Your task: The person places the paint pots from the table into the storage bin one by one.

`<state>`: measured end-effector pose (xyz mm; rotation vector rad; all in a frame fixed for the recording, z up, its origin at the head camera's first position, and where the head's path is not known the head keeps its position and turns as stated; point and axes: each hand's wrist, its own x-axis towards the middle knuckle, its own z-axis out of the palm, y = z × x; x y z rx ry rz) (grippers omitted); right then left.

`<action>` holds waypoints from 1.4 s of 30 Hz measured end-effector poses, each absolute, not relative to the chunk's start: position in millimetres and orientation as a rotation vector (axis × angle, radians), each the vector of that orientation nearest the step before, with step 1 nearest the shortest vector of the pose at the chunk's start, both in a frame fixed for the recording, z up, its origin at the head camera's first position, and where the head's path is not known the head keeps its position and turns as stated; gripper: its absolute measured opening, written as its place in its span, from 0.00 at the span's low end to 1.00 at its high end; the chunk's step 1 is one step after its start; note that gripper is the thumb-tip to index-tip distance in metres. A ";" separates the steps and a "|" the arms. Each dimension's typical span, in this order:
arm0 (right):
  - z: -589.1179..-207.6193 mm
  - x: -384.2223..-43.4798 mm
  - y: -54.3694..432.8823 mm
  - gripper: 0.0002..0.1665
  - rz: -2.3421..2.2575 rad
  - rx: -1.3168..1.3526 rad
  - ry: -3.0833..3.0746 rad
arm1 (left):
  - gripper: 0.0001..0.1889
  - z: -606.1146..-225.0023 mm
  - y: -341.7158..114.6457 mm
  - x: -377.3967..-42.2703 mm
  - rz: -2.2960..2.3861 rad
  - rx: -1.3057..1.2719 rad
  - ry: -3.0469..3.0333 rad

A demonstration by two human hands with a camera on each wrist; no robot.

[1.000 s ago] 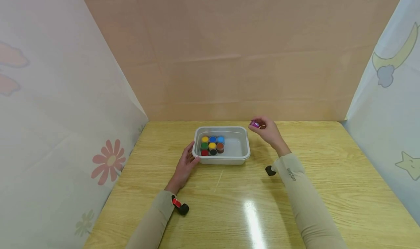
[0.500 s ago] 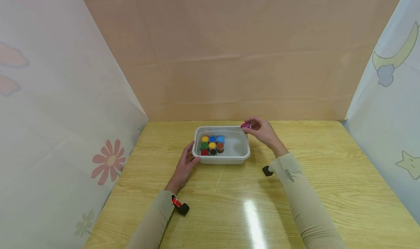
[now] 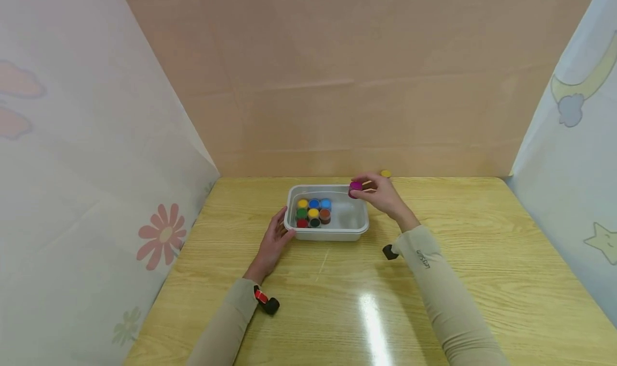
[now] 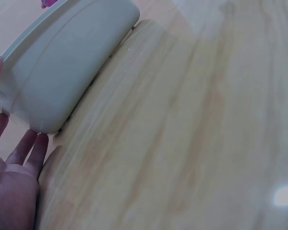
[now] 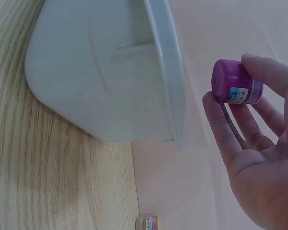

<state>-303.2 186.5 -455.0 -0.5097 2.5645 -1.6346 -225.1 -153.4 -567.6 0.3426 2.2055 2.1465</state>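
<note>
A white plastic container (image 3: 332,236) stands on the table near its back edge. My left hand (image 3: 271,246) holds its near left corner, thumb at the front rim and fingers along the end wall. Several small paint pots are grouped in its left half, among them a brown one (image 3: 325,215), a green one (image 3: 301,214) and a light blue one (image 3: 325,203). Over the container's back right corner, my right hand (image 3: 383,194) pinches a purple paint pot (image 5: 236,82) between thumb and fingers. The pot is clear of the rim in the right wrist view.
A yellow-lidded pot (image 3: 386,173) stands at the table's back edge, just behind my right hand. A brown paper wall (image 3: 356,87) rises behind the wooden table (image 3: 328,307), with printed white sheets at both sides.
My right hand has moved left with the purple paint pot, from beside the container to above its right part. The yellow-lidded pot has come into sight behind it. My left hand stays put.
</note>
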 end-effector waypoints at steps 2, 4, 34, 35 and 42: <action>-454.3 -302.4 185.0 0.26 -1.631 -0.522 2.546 | 0.36 -567.0 -153.1 -225.0 2.144 0.341 2.208; -454.1 -302.2 183.4 0.25 -1.625 -0.532 2.532 | 0.36 -567.1 -153.1 -225.1 2.144 0.337 2.207; -462.0 -295.6 160.6 0.18 -1.457 -0.734 2.430 | 0.36 -565.9 -153.0 -225.2 2.158 0.364 2.200; -461.9 -294.9 159.8 0.18 -1.455 -0.737 2.418 | 0.36 -566.0 -152.9 -225.3 2.158 0.365 2.200; -467.0 -293.2 154.3 0.17 -1.467 -0.721 2.354 | 0.37 -566.4 -152.6 -224.9 2.158 0.359 2.191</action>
